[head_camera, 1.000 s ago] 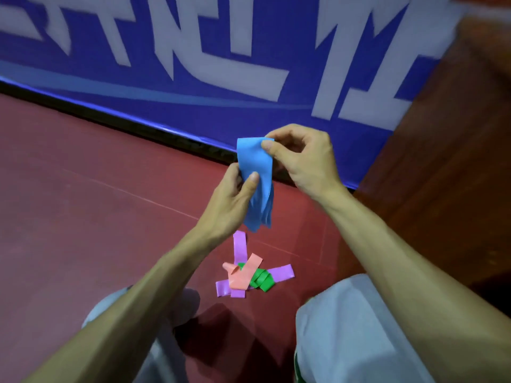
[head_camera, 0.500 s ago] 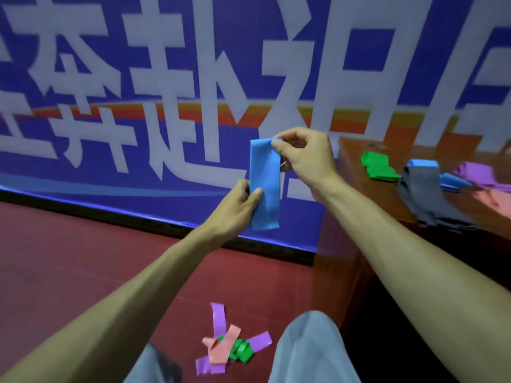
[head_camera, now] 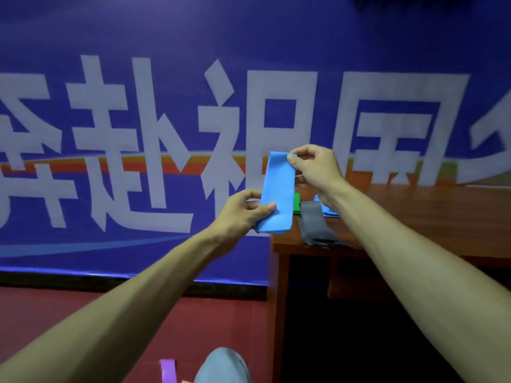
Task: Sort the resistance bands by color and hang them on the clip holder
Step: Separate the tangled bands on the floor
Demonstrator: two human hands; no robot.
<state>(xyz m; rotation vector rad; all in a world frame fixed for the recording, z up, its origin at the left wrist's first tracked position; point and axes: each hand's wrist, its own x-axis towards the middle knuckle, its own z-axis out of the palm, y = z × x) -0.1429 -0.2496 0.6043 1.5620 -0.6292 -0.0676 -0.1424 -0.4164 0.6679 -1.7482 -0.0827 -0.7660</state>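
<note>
1. Table [head_camera: 431,217]: reddish-brown wood with a glossy top, filling the right half of the view. Its left end panel drops to the floor, with dark space under the top.
2. Floor [head_camera: 69,313]: dark red and smooth, spreading left of the table.
3. Banner [head_camera: 166,37]: deep blue with large white characters and an orange-yellow stripe. It hangs behind the table and runs far to its left, ending at a black strip above the floor.
4. Grey band [head_camera: 315,225]: lies flat on the table near its front left corner, one end at the front edge.
5. Green band [head_camera: 296,203]: on the table, just behind the grey band, mostly hidden.
6. Second blue band [head_camera: 327,211]: on the table, just right of the grey band, partly covered by the right forearm.
7. Purple band [head_camera: 168,370]: on the floor, well left of the table's end panel, cut off by the bottom edge.
8. Knee [head_camera: 221,366]: grey fabric, between the purple band and the table's end panel.
9. Blue band [head_camera: 276,192]: a bright blue, matte, wide flat strip, folded double. It is held nearly upright in the air at the table's left end, top leaning slightly right.
10. Left hand [head_camera: 243,214]: pinches the blue band's lower left edge, thumb on the front face, fingers behind.
11. Right hand [head_camera: 315,170]: pinches the blue band's top right corner between thumb and forefinger, other fingers curled.
</note>
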